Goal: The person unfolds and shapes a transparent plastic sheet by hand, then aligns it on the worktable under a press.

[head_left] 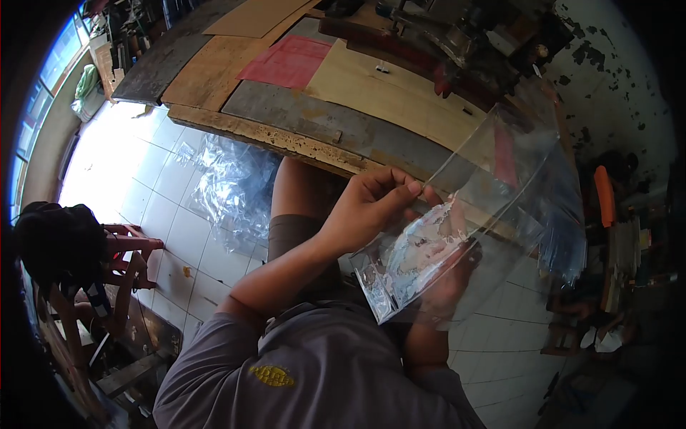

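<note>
A large clear plastic bag (493, 214) is stretched at a slant in front of my body, with bright glare on its lower left part. My left hand (379, 204) is closed, pinching the bag's upper left edge between thumb and finger. Behind the transparent film, my right hand (446, 275) grips the bag from beneath. Its fingertips come up close to my left fingers, and reflections partly hide the rest of that hand.
A worn workbench (286, 143) lies ahead, with a red sheet (289, 61), a cream sheet (379, 82) and a dark machine (471, 43). Crumpled clear plastic (236, 186) is on the tiled floor. Another person (61, 243) is at left beside a red stool (132, 243). More plastic (564, 243) hangs right.
</note>
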A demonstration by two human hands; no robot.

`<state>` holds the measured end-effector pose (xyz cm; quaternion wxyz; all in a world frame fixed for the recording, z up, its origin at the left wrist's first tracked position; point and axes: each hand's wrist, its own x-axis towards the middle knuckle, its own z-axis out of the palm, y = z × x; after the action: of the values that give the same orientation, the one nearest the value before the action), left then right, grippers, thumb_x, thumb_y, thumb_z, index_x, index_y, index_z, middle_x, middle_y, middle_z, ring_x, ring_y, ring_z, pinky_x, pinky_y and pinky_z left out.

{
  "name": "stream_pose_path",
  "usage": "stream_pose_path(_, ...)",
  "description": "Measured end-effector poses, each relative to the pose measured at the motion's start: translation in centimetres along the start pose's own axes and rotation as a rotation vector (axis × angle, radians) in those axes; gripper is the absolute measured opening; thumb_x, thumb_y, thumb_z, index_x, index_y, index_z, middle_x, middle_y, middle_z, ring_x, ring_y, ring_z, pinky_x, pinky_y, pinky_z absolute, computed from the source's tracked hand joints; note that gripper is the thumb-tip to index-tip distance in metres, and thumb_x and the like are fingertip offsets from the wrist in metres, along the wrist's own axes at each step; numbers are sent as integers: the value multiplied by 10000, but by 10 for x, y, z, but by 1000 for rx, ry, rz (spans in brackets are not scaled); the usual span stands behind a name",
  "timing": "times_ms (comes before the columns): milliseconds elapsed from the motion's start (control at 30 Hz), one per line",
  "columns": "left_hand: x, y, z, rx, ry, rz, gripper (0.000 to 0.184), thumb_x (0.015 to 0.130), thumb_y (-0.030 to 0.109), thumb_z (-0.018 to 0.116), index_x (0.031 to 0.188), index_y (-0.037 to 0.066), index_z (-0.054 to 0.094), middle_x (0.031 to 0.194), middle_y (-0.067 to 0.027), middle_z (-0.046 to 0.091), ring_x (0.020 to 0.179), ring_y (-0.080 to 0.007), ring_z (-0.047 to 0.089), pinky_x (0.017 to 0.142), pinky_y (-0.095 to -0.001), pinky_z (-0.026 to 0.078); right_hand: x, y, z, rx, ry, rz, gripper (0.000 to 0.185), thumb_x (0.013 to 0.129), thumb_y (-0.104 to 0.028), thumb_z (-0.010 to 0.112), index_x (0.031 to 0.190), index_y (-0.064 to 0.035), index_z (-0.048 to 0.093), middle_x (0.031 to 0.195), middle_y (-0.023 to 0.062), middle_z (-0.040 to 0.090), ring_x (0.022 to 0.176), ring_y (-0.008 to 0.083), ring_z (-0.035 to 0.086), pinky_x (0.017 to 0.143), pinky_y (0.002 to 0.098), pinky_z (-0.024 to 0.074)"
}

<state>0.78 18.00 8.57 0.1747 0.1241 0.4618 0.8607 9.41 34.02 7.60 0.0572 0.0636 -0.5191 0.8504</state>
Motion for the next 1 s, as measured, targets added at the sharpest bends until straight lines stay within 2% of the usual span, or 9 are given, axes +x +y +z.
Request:
stream_pose_path(133,4,-1,-3,-41,-2,-48,171,1040,241,641,1037,72,668,844,17,686,649,-15,595,567,-181,457,-8,12,-17,101,-155,-36,799,1042,-359,549,1573,98,166,1622,302,270,1507,413,316,1217,516,298)
stream_pose_path(233,7,0,-4,9,38,-61,181,1032,260,654,1016,81,677,768,41,661,620,-4,596,538,-158,450,-8,17,-9,186,-226,52,806,1041,-368,558,1565,111,175,1611,310,283,1514,429,295,1230,514,270)
stream_pose_path(333,4,19,1,33,90,-161,174,1034,252,653,1011,81,679,700,68,614,574,5,552,488,-158,415,-12,27,-8,66,-194,115,916,1004,-497,545,1608,59,140,1582,357,300,1508,520,273,1164,583,357)
stream_pose_path(433,6,24,-4,145,69,-162,181,1037,249,653,1017,70,677,663,102,568,540,13,483,486,-157,371,-26,46,-24,179,-188,187,765,1022,-416,582,1512,104,307,1519,319,406,1466,450,373,1172,556,349)
stream_pose_path(567,19,0,-18,205,47,4,243,1037,263,652,1033,23,691,807,60,625,740,1,514,676,-203,431,-27,20,-7,389,-426,356,669,1022,-379,614,1429,120,434,1356,274,570,1347,394,520,1118,507,409)
stream_pose_path(667,23,-11,-22,253,69,59,253,1036,263,657,1034,12,680,810,66,616,753,-6,485,690,-207,408,-19,31,-19,199,-454,47,658,1027,-368,612,1441,111,436,1320,268,593,1252,393,585,1080,493,436)
stream_pose_path(800,28,-34,-25,351,121,168,260,1033,263,663,1034,3,668,810,51,617,742,-18,492,672,-216,418,-11,29,-17,520,-548,39,648,1042,-331,590,1500,79,385,1413,300,549,1313,386,556,1139,516,393)
stream_pose_path(933,22,-38,-29,497,118,73,233,1034,223,663,1060,-8,655,932,14,681,881,-26,572,776,-217,479,-8,27,-15,469,-502,48,662,1044,-341,581,1514,73,368,1445,306,526,1407,384,480,1184,535,348)
stream_pose_path(1000,17,-32,-27,592,170,161,214,1015,207,679,1069,2,652,935,-5,673,824,-50,572,729,-229,475,-3,27,-13,489,-527,37,674,1047,-342,575,1521,80,351,1472,311,501,1444,390,442,1203,546,325)
